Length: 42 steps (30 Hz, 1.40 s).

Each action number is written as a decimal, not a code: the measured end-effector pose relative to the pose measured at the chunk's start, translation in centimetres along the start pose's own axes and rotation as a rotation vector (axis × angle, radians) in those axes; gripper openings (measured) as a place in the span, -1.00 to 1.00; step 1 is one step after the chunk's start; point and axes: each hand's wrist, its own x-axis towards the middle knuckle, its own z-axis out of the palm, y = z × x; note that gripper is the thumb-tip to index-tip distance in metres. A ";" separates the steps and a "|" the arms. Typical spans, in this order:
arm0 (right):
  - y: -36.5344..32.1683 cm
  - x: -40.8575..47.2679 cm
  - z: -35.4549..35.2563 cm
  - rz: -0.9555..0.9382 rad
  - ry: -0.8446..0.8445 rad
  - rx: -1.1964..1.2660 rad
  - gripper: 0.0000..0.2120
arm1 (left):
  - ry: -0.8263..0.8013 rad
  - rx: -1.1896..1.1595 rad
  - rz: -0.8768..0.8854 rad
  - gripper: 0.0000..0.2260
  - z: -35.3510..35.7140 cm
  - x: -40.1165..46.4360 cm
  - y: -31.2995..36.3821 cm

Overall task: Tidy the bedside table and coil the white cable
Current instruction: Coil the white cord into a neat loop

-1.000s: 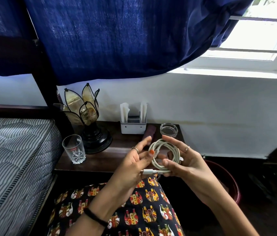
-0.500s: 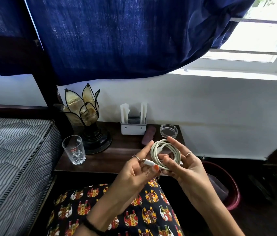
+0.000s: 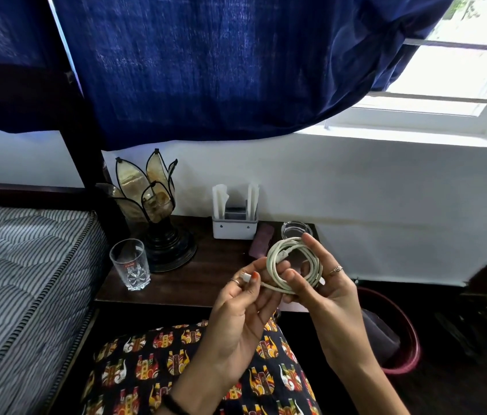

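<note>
The white cable [image 3: 294,266] is almost fully wound into loops, held above the bedside table [image 3: 200,283] by the right hand [image 3: 323,290], whose fingers curl round the bundle. The left hand [image 3: 243,307] pinches the loose plug end, which seems to need only tucking in. A drinking glass [image 3: 130,265], lotus lamp [image 3: 149,202] and white holder [image 3: 234,226] stand on the table, so the tidying looks unfinished.

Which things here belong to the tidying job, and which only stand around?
Job: white cable, left hand, right hand, bedside table, drinking glass, white holder, small glass dish.

Around: lamp, blue curtain, mattress, bin.
</note>
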 end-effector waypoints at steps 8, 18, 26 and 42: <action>-0.5 -0.4 -0.1 0.022 -0.133 -0.035 -0.45 | -0.075 0.031 -0.076 -0.67 -0.4 0.6 1.4; -0.5 -0.9 0.2 -0.004 -0.172 -0.086 -0.42 | 0.069 -0.076 -0.126 -0.77 -0.3 0.8 0.6; -0.1 -0.9 -0.3 -0.011 -0.141 -0.210 -0.43 | 0.064 0.218 -0.184 -0.76 -0.2 0.8 1.4; 1.2 -1.0 -1.0 -0.060 -0.137 -0.390 -0.42 | 0.046 0.397 -0.189 -0.78 -0.4 1.0 0.9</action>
